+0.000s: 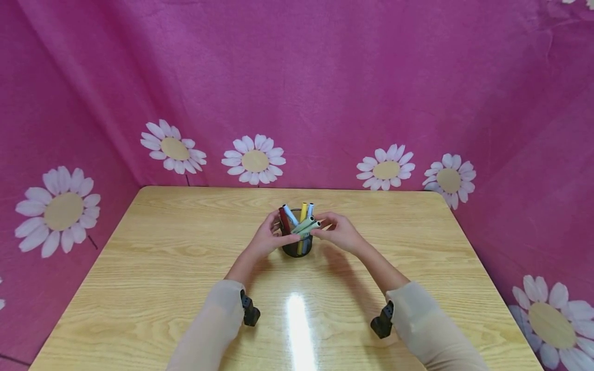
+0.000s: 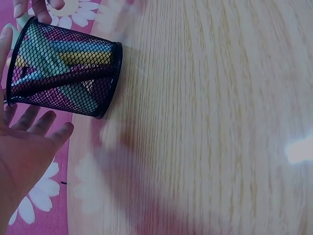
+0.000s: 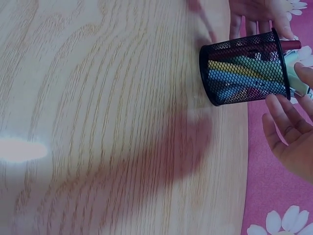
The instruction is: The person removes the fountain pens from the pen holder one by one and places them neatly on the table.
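Note:
A black mesh pen holder stands upright on the table with several markers in it. Dark red, yellow, light blue and pale green markers stick out of its top. My left hand is at the holder's left side, thumb in front by the rim, other fingers loosely spread beside the mesh. On the right, my right hand has relaxed fingers against the rim and its thumb close to the pale green markers. In the right wrist view, that hand only partly shows; whether it pinches a marker is unclear.
The wooden table reaches back to a pink cloth printed with white daisies. Cloth also hangs at both sides. A bright light reflection lies on the tabletop in front of the holder. Each wrist carries a small black camera.

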A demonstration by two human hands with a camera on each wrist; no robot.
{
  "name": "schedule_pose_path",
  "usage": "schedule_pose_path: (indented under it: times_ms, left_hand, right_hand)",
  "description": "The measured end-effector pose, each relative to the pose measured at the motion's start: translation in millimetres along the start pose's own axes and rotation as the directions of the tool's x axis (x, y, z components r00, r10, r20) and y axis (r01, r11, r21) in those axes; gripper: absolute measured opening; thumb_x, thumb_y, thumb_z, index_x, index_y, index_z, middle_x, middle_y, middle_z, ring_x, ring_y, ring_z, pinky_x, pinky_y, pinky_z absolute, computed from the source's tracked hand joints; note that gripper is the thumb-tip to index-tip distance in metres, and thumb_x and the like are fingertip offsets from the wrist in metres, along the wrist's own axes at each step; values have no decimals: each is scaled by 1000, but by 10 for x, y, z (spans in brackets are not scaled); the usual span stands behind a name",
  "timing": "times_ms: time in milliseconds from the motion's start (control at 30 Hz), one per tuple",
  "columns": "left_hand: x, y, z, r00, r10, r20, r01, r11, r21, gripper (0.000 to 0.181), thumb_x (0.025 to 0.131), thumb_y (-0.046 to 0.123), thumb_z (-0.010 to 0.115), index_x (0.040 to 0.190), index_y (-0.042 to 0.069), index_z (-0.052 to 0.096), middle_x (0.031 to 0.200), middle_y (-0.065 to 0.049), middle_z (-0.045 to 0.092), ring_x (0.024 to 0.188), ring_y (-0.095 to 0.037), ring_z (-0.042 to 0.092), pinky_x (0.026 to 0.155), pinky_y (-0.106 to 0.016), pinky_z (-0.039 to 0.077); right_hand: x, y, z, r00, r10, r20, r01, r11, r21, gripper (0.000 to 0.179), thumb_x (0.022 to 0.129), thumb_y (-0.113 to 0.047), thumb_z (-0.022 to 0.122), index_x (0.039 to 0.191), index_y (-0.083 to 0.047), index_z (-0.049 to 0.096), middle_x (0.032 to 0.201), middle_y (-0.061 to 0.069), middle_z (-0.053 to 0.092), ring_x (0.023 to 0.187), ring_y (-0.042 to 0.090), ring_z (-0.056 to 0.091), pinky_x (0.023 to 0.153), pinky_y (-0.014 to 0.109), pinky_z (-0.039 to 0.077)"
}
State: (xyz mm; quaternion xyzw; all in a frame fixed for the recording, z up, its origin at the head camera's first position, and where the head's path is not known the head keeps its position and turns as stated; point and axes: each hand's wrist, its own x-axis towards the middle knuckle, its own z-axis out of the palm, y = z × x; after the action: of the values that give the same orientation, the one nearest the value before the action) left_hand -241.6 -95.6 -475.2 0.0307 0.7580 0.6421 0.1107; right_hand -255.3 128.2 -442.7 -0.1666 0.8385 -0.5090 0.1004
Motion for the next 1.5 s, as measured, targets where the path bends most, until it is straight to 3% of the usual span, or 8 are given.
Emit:
schedule_pose_path:
  times_ms: [167, 367, 467, 633, 900, 1233, 1400, 1500]
  left_hand:
    - [12, -17, 31, 1000, -12, -1, 12, 1000, 11, 94, 76, 24, 78, 149, 15, 19, 153, -13, 26, 141, -34, 24, 113, -48, 26]
    - [1, -30, 54, 1000, -4, -7, 3, 1000, -14, 94, 75, 21, 78, 149, 16, 19, 153, -13, 27, 142, -33, 23, 114, -47, 23]
    - [-6, -22, 69, 1000, -4, -11, 4, 1000, -16, 96, 75, 21, 79, 149, 16, 18, 152, -12, 28, 142, -32, 23, 114, -47, 23]
    - [5, -27, 91, 1000, 6, -5, -6, 1000, -11, 93, 73, 22, 81, 146, 17, 23, 147, -11, 37, 138, -30, 31, 111, -48, 30]
    - [17, -40, 104, 999, 32, -5, -32, 999, -12, 79, 73, 20, 81, 137, 16, 35, 133, -11, 51, 128, -26, 45, 105, -46, 38]
    - [35, -79, 111, 999, 38, -26, -38, 999, -3, 87, 72, 23, 81, 143, 18, 30, 138, -11, 47, 132, -28, 42, 108, -48, 35]
    - [48, -82, 115, 999, 48, -22, -47, 999, 9, 86, 72, 24, 81, 142, 18, 31, 136, -10, 49, 129, -26, 44, 107, -48, 37]
    - [47, -86, 116, 998, 53, -17, -53, 999, 12, 86, 73, 24, 80, 142, 19, 30, 136, -9, 48, 129, -26, 44, 107, -47, 37]
  right_hand:
    - [-2, -64, 28, 1000, 14, -4, -14, 1000, -5, 42, 83, -16, 71, 119, 3, 60, 99, 20, 65, 75, 15, 59, 66, 25, 51]
    - [-22, -154, 75, 999, 41, 9, -41, 999, 9, 42, 83, -10, 69, 119, 9, 57, 96, 23, 64, 77, 31, 61, 69, 39, 55]
    - [51, -7, 109, 999, 46, 5, -46, 999, 7, 41, 82, -14, 71, 117, 6, 60, 90, 16, 64, 71, 22, 60, 65, 36, 54]
    - [49, 0, 135, 999, 40, -1, -40, 999, -10, 33, 81, -17, 72, 107, 1, 65, 79, 6, 62, 64, 9, 54, 57, 24, 49]
    - [57, -12, 151, 998, 52, -17, -52, 999, -11, 24, 83, -18, 70, 101, -2, 67, 75, 0, 58, 61, 9, 53, 54, 23, 47]
    - [80, 12, 145, 999, 50, -1, -50, 999, -4, 25, 84, -22, 70, 101, -3, 68, 75, 4, 59, 62, 13, 52, 55, 28, 48]
    - [83, -7, 138, 998, 56, -30, -56, 998, -2, 23, 83, -21, 70, 98, -3, 68, 72, 6, 59, 64, 21, 56, 58, 34, 51]
    - [86, -22, 135, 996, 49, -75, -50, 999, -17, 24, 83, -21, 70, 99, -3, 69, 70, 2, 56, 65, 18, 53, 58, 30, 48]
